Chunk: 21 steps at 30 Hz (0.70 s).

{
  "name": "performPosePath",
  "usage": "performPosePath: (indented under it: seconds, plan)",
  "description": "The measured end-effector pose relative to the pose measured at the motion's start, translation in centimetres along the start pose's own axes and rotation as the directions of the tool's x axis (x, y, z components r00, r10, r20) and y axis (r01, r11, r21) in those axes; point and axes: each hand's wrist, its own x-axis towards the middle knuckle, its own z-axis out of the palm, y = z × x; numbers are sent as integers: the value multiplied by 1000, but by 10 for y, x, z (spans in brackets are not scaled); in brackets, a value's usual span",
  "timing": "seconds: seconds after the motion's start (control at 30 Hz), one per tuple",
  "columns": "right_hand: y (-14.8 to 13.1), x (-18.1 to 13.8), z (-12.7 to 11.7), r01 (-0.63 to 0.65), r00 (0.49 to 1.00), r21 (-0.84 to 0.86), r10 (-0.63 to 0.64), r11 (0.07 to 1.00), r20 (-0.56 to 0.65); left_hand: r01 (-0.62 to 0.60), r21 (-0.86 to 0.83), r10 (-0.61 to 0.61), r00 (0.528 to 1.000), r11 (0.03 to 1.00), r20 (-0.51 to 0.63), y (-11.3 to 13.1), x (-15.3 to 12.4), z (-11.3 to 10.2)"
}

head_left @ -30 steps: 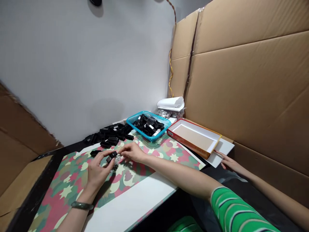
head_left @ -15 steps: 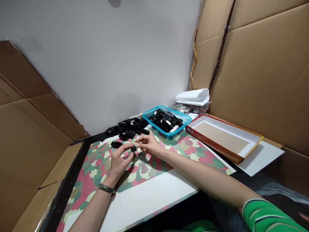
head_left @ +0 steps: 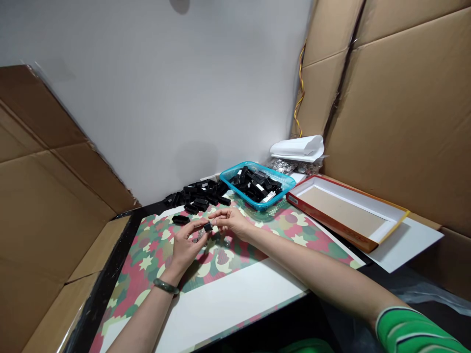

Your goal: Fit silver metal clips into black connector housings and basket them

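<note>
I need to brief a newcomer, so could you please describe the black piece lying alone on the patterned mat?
On the star-patterned mat, look beyond the left hand, short of the black heap by the wall. One black piece lies alone, apart from every other.

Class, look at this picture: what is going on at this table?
A person seated at the table pinches a small black part between the left hand and the right hand, just above a star-patterned mat. Behind the hands lies a loose pile of black parts. To its right, a blue basket holds more of them. Further right lies a shallow red-edged tray.
</note>
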Motion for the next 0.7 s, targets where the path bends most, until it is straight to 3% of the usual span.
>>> performPosePath:
  seconds: [0.1,0.23,0.33,0.47,0.53,0.7]
  plan:
    - [2,2,-1,13,1000,-12,-13,1000,-16,12,18,-12,1000,1000,-1,1,0,0]
    - [6,8,-6,155,984,-147,-166,977,-68,18,80,-14,999,997,-49,1,0,-2]
    - [13,12,-8,213,959,-376,-266,902,-95,42,159,-20,991,986,-135,-2,1,-6]
    - [16,14,-9,222,960,-599,-279,769,-3,62,230,-24,986,971,-166,-8,2,-10]
    - [9,15,-14,232,955,-608,-298,759,-7,62,232,-22,985,971,-173,-10,3,-11]
    - [-27,16,-38,273,888,-559,-429,783,-167,49,197,-16,986,979,-168,-12,3,-8]
